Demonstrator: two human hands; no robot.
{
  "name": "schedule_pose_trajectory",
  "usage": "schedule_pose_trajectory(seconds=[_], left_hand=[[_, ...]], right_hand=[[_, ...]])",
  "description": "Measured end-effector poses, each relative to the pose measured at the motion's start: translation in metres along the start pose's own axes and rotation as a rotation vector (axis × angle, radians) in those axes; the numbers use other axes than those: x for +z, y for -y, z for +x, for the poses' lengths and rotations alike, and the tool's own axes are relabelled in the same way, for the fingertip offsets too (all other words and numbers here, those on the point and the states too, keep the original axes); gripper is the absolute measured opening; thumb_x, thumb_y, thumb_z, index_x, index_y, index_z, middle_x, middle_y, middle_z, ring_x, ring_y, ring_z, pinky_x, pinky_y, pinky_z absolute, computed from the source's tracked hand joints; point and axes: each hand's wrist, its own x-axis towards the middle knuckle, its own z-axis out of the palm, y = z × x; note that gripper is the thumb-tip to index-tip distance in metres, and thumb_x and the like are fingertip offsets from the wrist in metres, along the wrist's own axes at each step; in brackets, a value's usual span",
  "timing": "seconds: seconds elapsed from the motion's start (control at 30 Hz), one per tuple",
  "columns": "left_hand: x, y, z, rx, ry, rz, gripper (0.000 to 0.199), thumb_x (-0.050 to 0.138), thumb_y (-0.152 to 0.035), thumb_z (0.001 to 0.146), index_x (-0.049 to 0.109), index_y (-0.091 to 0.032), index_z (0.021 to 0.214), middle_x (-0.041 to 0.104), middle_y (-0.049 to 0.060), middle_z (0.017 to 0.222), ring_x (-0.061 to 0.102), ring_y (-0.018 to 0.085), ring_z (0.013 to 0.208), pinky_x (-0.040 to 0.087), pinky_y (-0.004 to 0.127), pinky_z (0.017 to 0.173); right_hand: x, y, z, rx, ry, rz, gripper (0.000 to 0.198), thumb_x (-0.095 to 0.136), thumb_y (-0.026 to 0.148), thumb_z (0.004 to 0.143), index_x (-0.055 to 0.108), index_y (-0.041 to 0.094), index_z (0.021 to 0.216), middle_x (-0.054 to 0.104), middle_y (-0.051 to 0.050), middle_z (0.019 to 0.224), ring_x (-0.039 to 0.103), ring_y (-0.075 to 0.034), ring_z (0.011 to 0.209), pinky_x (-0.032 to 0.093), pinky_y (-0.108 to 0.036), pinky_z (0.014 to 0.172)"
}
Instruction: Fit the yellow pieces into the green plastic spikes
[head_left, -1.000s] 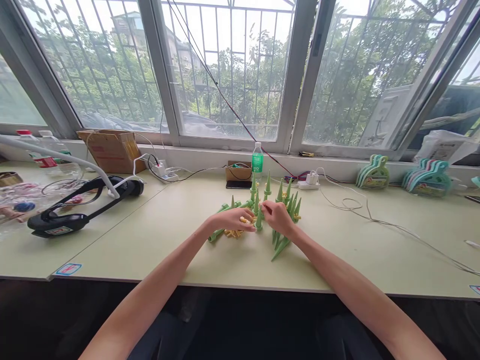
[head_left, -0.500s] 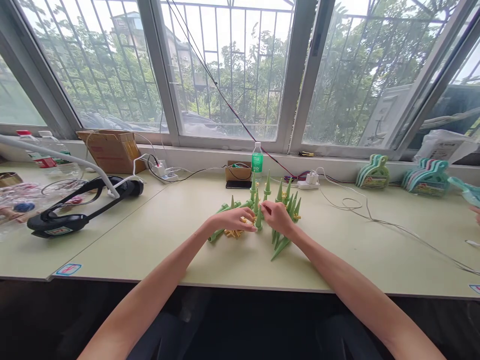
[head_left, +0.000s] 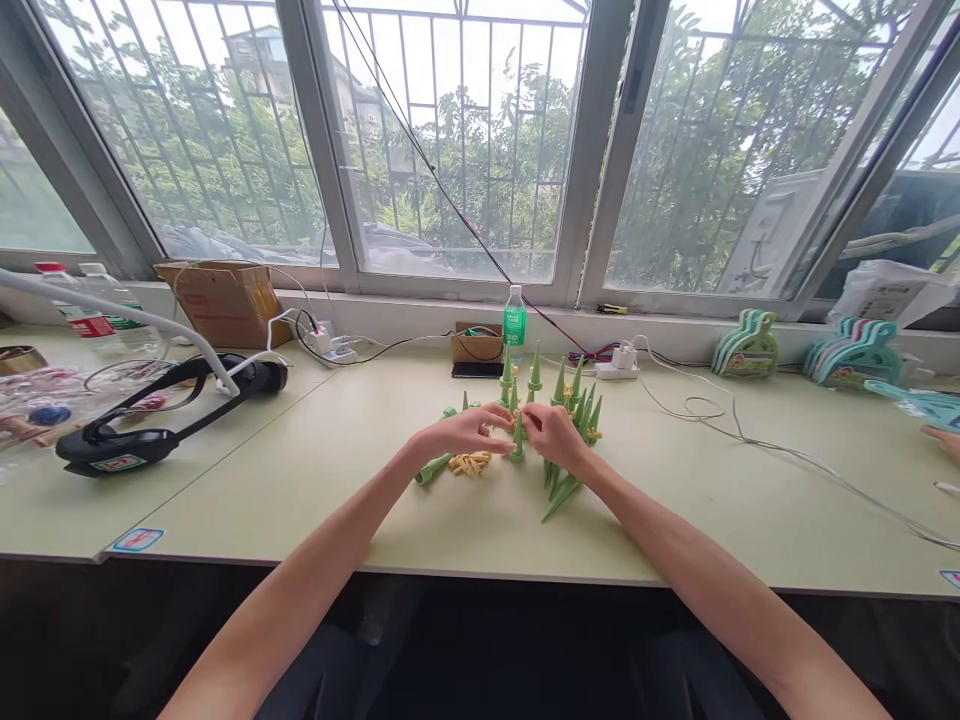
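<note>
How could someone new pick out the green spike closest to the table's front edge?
Find the pale table below the windows. Near its middle is the right hand, with green spikes beside it. The wanted spike lies on its side, nearest the table's front edge, its tip pointing toward the person's left.

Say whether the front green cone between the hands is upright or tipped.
Upright: the front green cone has its narrow tip pointing up and its wider base at the bottom.

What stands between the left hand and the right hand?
In the head view, a green cone-shaped piece stands upright between the left hand and the right hand; whether either touches it is unclear.
</note>
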Motion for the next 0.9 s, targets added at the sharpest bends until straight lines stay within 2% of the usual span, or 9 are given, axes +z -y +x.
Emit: schedule_pose_trajectory(seconds=[0.27, 0.5, 0.63, 0.73, 0.9], left_hand=[[0.004, -0.001, 0.000, 0.007, -0.041, 0.007, 0.046, 0.072, -0.050, 0.072, 0.072, -0.025, 0.110, 0.047, 0.008, 0.135, 0.044, 0.004, 0.056, 0.041, 0.024, 0.053], [0.005, -0.007, -0.002, 0.025, -0.054, 0.042, 0.047, 0.072, -0.052, 0.071, 0.071, -0.026, 0.111, 0.049, 0.006, 0.132, 0.044, 0.005, 0.056, 0.041, 0.025, 0.054], [0.008, -0.003, 0.002, 0.056, -0.072, 0.059, 0.046, 0.072, -0.051, 0.071, 0.071, -0.025, 0.110, 0.050, 0.006, 0.130, 0.044, 0.005, 0.056, 0.041, 0.025, 0.056], [0.012, 0.003, 0.006, 0.079, -0.128, 0.070, 0.047, 0.071, -0.052, 0.072, 0.068, -0.021, 0.108, 0.054, 0.007, 0.122, 0.042, 0.004, 0.054, 0.041, 0.024, 0.056], [0.017, 0.010, 0.012, 0.127, -0.220, 0.116, 0.040, 0.070, -0.053, 0.072, 0.068, -0.017, 0.090, 0.059, 0.005, 0.103, 0.035, 0.004, 0.051, 0.037, 0.023, 0.054]], right_hand=[[-0.001, 0.001, 0.000, 0.012, 0.016, -0.008, 0.016, 0.050, 0.022, 0.089, 0.063, 0.018, 0.080, 0.053, 0.003, 0.056, 0.042, -0.011, 0.051, 0.032, -0.022, 0.056], [0.001, -0.002, 0.000, 0.000, 0.008, -0.005, 0.026, 0.045, 0.022, 0.090, 0.053, 0.018, 0.065, 0.052, 0.002, 0.056, 0.040, -0.011, 0.051, 0.030, -0.022, 0.054], [0.000, 0.000, 0.000, 0.009, 0.003, -0.007, 0.027, 0.044, 0.022, 0.090, 0.050, 0.019, 0.063, 0.049, 0.002, 0.054, 0.038, -0.011, 0.050, 0.029, -0.022, 0.054], [0.000, 0.001, 0.001, 0.021, -0.022, -0.008, 0.028, 0.043, 0.026, 0.091, 0.051, 0.019, 0.066, 0.048, 0.002, 0.055, 0.040, -0.011, 0.051, 0.031, -0.023, 0.055], [-0.001, 0.002, 0.001, 0.015, -0.058, 0.013, 0.028, 0.040, 0.030, 0.095, 0.054, 0.019, 0.074, 0.048, 0.003, 0.057, 0.041, -0.012, 0.051, 0.033, -0.023, 0.057]])
